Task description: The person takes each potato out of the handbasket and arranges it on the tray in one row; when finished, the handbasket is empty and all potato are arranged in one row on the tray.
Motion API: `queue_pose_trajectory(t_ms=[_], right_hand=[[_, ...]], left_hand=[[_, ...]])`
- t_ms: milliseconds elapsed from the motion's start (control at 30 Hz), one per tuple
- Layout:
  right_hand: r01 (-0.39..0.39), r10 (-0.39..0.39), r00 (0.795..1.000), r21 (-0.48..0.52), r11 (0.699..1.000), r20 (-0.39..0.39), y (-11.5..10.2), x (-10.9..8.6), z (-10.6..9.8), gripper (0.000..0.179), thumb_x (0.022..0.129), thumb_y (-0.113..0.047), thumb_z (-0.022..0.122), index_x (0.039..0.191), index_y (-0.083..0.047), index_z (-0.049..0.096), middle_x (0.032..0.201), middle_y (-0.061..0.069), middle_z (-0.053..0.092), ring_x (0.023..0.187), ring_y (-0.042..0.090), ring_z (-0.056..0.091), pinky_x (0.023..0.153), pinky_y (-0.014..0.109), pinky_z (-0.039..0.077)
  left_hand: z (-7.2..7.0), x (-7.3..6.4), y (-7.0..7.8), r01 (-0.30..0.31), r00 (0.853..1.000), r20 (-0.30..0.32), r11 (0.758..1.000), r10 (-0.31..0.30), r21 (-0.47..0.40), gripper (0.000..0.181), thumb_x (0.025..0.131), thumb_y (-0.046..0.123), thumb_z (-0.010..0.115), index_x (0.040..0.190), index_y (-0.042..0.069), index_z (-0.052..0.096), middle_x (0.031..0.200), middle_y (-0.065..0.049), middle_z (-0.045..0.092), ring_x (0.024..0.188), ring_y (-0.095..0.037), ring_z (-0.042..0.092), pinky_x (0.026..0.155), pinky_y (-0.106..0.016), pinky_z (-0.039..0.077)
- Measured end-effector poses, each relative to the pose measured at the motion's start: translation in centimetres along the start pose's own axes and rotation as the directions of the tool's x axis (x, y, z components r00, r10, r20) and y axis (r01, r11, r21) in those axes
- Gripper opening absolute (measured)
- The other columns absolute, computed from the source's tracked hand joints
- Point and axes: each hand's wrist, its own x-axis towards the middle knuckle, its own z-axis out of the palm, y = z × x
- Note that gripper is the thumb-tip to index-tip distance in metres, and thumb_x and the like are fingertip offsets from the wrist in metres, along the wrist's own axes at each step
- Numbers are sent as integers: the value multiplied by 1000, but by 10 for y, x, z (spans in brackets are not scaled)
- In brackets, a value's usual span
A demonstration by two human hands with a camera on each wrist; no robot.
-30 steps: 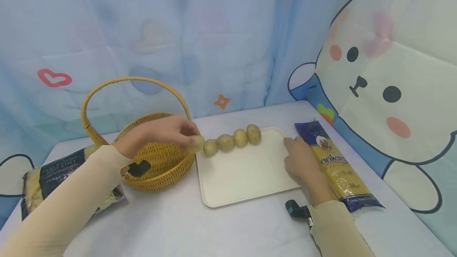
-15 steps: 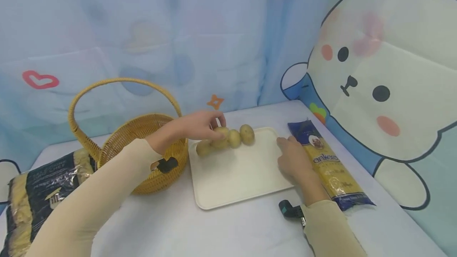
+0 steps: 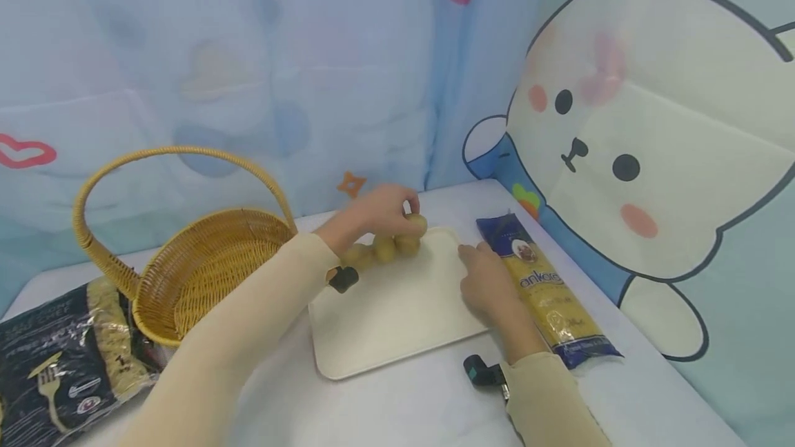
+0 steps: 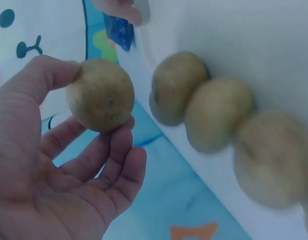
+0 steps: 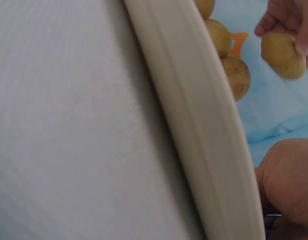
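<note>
My left hand [image 3: 384, 212] pinches a round yellow potato [image 4: 100, 95] between thumb and fingertips. It is over the far right end of a row of several potatoes [image 4: 219, 115] along the back of a cream rectangular tray [image 3: 391, 323]. In the left wrist view the held potato is apart from the row; in the head view the left hand hides part of the row. My right hand [image 3: 489, 288] grips the tray's right edge, its fingers partly hidden behind the rim in the right wrist view.
A yellow wicker basket [image 3: 161, 295] with a tall handle stands left of the tray. A dark bag of pasta [image 3: 68, 378] lies at the front left. A blue and yellow pasta packet [image 3: 546, 288] lies to the right of my right hand. A printed curtain [image 3: 217, 54] hangs behind.
My left hand has carried the potato from beside the basket rightward, past the row to its far right end. The right hand stays at the tray's edge. The head view has turned left.
</note>
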Motion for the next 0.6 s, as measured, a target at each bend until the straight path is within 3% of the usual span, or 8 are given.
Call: queue_pose_trajectory(t_ms=[267,367,500,600], right_hand=[[56,-57,998,-40,998,-9,1,3,10,59,80,6,54,139,5,48,129,29,51,120,44,49,101,55,38],[63,-64,998,-46,997,-24,3,-1,12,57,80,7,54,136,6,50,129,29,52,120,45,49,101,55,38],[54,-55,998,-39,998,-29,7,-7,14,57,79,8,53,135,7,51,126,30,53,116,45,51,99,56,40],[49,-50,998,-42,998,-35,13,-9,15,56,79,8,52,135,8,50,126,31,52,117,46,51,100,57,39]], left_hand=[[32,37,17,25,999,-44,994,-20,110,17,81,23,61,94,12,62,77,0,57,70,-16,51,59,-27,42],[48,49,22,59,998,-38,994,-56,89,7,82,16,61,85,10,58,76,0,55,67,-16,48,58,-27,41],[69,58,23,110,993,-44,991,-107,73,10,82,11,61,77,10,53,69,0,45,61,-14,39,53,-26,35],[83,62,22,139,990,-52,984,-134,107,8,85,11,59,78,10,54,68,1,42,60,-14,38,53,-27,34]])
